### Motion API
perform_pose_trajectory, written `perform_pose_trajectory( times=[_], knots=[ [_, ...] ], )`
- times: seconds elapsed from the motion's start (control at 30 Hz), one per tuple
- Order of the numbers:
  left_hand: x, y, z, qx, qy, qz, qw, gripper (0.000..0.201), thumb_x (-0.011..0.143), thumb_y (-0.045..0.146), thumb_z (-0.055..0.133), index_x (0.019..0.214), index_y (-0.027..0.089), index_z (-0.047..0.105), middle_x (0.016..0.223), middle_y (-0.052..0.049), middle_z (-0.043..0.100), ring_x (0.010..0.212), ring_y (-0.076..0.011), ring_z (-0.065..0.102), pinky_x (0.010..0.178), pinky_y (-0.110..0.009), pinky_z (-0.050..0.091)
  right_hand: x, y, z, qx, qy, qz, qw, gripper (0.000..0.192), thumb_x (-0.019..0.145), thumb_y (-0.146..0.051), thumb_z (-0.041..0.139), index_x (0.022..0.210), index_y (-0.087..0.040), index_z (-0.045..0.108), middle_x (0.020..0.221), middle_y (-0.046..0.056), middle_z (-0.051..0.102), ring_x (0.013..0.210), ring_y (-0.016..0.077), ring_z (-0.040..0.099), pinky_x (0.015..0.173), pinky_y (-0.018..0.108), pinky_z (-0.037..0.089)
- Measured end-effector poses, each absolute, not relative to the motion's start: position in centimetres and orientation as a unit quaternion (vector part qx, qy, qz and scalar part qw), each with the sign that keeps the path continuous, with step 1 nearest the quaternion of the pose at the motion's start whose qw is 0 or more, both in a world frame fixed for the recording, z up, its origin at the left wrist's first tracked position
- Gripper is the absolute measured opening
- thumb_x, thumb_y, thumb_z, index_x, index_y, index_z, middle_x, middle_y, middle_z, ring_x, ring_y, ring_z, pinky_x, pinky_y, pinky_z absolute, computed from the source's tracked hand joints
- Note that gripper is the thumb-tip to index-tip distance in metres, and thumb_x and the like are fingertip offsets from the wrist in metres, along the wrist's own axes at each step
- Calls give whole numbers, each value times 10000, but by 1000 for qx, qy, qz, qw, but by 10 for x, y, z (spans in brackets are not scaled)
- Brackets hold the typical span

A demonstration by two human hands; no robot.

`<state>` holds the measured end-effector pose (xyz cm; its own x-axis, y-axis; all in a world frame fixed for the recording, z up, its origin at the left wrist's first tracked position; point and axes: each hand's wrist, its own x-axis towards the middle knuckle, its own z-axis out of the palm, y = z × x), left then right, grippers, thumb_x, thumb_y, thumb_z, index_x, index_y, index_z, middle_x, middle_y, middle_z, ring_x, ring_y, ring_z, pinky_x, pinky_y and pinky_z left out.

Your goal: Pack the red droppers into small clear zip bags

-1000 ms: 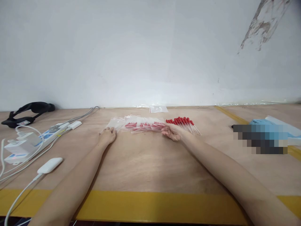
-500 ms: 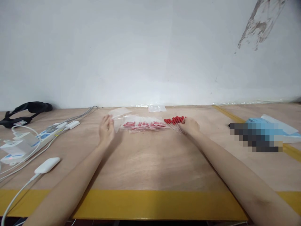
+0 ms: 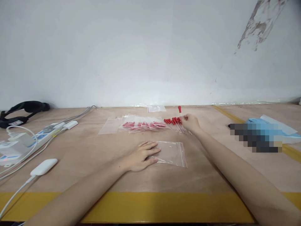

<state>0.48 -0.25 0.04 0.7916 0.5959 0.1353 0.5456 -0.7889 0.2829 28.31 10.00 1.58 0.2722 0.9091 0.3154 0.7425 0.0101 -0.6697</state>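
Observation:
My left hand (image 3: 144,156) lies flat, fingers spread, on the left part of a clear zip-lock bag (image 3: 172,152) in front of me. The bag's zip strip faces right. My right hand (image 3: 191,121) pinches a dropper (image 3: 179,109) with a red rubber bulb, held bulb upward over the pile. Just below it, several more red-bulbed droppers (image 3: 174,120) lie side by side, thin clear tubes pointing toward me. Left of these is an overlapping stack of bags (image 3: 143,123) with red-bulbed droppers inside. Flat clear bags (image 3: 108,126) lie at that stack's left end.
A small clear bag (image 3: 156,108) lies near the wall. On the left are a power strip (image 3: 42,135) with plugs and cables, a white earbud case (image 3: 44,167) on a cable, and a black strapped headset (image 3: 22,114). Blue-and-white packaging (image 3: 272,127) and a blurred dark object (image 3: 256,138) lie right.
My left hand has come from the bags at the left to the near middle, where a clear bag now lies under it. My right hand has lifted one dropper above the pile.

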Motion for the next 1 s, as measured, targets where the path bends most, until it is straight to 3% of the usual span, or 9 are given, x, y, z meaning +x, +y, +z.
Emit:
perform_pose_trajectory(
  times=[0.1, 0.23, 0.4, 0.7, 1.0],
  knots=[
    [6, -2, 0, 935, 315, 130, 101, 385, 915, 387, 339, 1276, 282, 418, 1358, -47, 372, 1251, -222, 323, 1031, -443, 223, 282, 84, 16, -593, -594, 221, 497, 278, 747, -361, 496, 917, -142, 519, 704, 48, 613, 609, 132, 564, 550, 233, 425],
    [8, -3, -1, 918, 331, 199, 88, 351, 882, 371, 416, 1197, 249, 512, 1249, -70, 485, 1155, -237, 424, 985, -437, 293, 281, 48, 9, -506, -572, 370, 529, 645, 662, -304, 601, 1201, -176, 272, 587, -80, 482, 438, 78, 473, 416, 192, 381],
    [8, 0, -4, 936, 276, 190, 103, 428, 871, 355, 443, 1286, 259, 405, 1365, -50, 357, 1260, -233, 305, 1035, -426, 250, 288, 23, -9, -504, -519, 429, 540, 823, 597, -253, 654, 1236, -254, 134, 650, -87, 494, 417, 84, 510, 365, 192, 406],
    [5, 3, -4, 935, 308, 137, 114, 413, 882, 403, 409, 1275, 273, 421, 1363, -54, 364, 1249, -235, 333, 1032, -437, 249, 285, 20, -21, -500, -470, 427, 589, 663, 595, -311, 693, 1061, -251, 226, 626, -87, 511, 470, 102, 554, 450, 233, 495],
    [6, 1, -2, 925, 326, 161, 112, 469, 879, 375, 420, 1321, 236, 347, 1338, -82, 389, 1231, -229, 351, 1021, -426, 280, 271, 8, -17, -438, -405, 575, 559, 185, 779, -257, 496, 868, -232, 335, 635, -25, 572, 566, 131, 607, 573, 288, 503]
  ],
)
